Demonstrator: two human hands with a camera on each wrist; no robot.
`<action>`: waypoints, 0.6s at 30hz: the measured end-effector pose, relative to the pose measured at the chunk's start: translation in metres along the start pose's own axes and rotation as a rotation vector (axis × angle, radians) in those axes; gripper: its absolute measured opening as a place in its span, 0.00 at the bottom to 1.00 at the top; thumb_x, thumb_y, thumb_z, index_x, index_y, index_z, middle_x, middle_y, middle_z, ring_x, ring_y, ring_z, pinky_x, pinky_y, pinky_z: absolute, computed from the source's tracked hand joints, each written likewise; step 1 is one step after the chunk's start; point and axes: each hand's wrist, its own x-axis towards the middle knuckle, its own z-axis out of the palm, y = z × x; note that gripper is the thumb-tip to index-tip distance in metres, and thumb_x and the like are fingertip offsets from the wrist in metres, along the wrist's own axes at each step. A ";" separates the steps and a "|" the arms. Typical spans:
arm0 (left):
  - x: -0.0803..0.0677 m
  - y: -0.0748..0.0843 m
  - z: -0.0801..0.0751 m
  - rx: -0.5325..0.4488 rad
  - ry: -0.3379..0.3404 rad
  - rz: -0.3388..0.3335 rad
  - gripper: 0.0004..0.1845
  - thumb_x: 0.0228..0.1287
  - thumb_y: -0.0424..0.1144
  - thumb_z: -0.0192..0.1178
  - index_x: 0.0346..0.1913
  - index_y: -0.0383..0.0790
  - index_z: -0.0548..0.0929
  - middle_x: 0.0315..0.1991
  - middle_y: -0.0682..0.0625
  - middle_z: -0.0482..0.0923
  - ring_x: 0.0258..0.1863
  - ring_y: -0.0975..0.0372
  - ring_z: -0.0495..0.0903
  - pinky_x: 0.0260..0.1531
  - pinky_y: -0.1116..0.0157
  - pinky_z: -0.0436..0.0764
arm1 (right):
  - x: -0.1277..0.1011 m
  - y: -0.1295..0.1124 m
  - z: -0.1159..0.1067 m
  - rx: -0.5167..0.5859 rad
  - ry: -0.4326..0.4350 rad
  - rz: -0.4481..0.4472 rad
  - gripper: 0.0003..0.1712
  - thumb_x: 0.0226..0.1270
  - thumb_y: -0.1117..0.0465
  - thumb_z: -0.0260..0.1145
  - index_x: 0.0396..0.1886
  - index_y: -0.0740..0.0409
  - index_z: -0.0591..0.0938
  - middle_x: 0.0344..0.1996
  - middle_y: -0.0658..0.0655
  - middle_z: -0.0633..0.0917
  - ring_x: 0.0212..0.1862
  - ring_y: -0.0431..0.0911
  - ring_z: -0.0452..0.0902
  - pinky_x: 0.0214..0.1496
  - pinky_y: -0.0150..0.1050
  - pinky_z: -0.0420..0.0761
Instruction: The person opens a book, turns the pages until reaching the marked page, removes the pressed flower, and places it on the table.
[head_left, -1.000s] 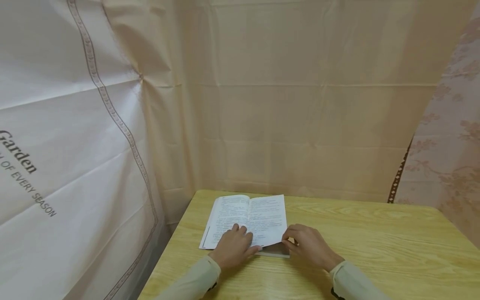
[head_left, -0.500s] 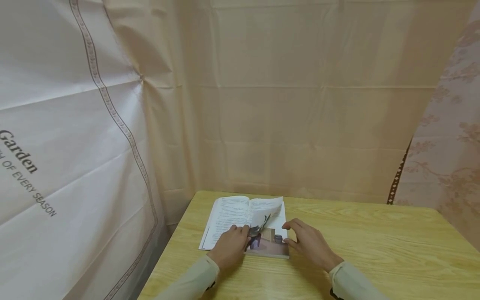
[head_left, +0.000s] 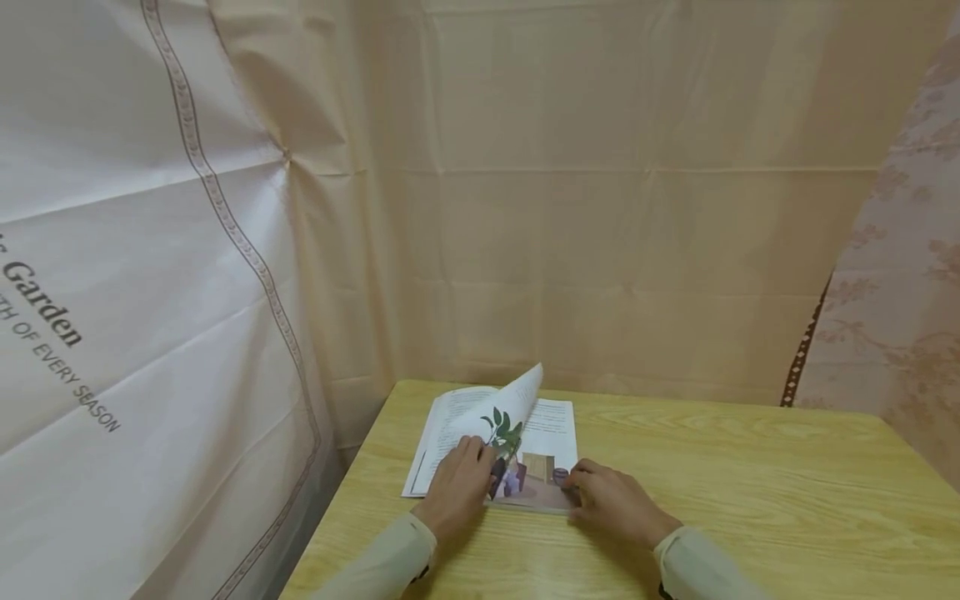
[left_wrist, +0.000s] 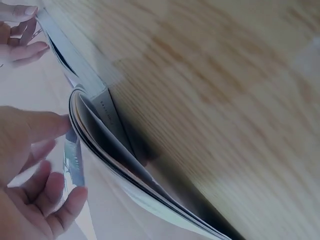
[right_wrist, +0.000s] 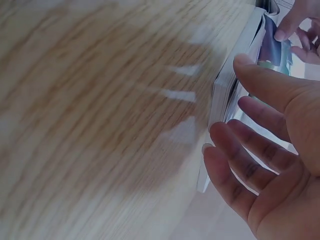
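An open book [head_left: 555, 425] lies on the wooden table, printed text on its left page. One leaf [head_left: 525, 392] stands raised and curls leftward, showing a green plant picture. My left hand [head_left: 457, 487] is at the book's lower middle, pinching the lower part of that leaf. In the left wrist view, its thumb [left_wrist: 50, 125] meets the bent pages and the other fingers are curled. My right hand [head_left: 618, 504] holds the book's lower right corner above a coloured illustration. In the right wrist view, the right thumb [right_wrist: 265, 80] lies by the page edges, with fingers bent round the corner.
The yellow wood-grain table [head_left: 712, 467] extends to the right of the book. A beige cloth [head_left: 600, 208] hangs behind it, a white printed cloth [head_left: 150, 292] on the left and a floral cloth [head_left: 892, 317] on the right.
The leaf's lower right corner has risen and swung left, uncovering the illustrated page beneath. The right hand has let go of the leaf and moved slightly down onto the book's corner.
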 end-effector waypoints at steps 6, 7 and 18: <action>0.001 -0.004 0.000 -0.002 -0.033 0.081 0.11 0.63 0.36 0.70 0.49 0.47 0.87 0.48 0.53 0.79 0.49 0.58 0.74 0.42 0.63 0.77 | 0.000 0.001 -0.001 -0.017 0.004 -0.025 0.19 0.56 0.52 0.82 0.44 0.54 0.90 0.46 0.49 0.84 0.42 0.42 0.82 0.43 0.44 0.84; 0.001 -0.004 0.001 -0.012 -0.041 0.090 0.13 0.63 0.35 0.69 0.50 0.48 0.87 0.50 0.53 0.81 0.52 0.58 0.75 0.44 0.62 0.77 | 0.000 0.002 -0.001 -0.021 0.010 -0.036 0.18 0.56 0.52 0.82 0.44 0.53 0.90 0.45 0.49 0.84 0.42 0.42 0.82 0.43 0.44 0.84; -0.005 -0.004 0.001 -0.131 -0.086 0.079 0.06 0.70 0.36 0.60 0.40 0.47 0.88 0.46 0.54 0.85 0.51 0.59 0.80 0.50 0.59 0.80 | 0.002 0.008 -0.002 0.002 0.008 -0.047 0.17 0.55 0.50 0.81 0.42 0.51 0.91 0.45 0.48 0.85 0.45 0.45 0.84 0.47 0.47 0.84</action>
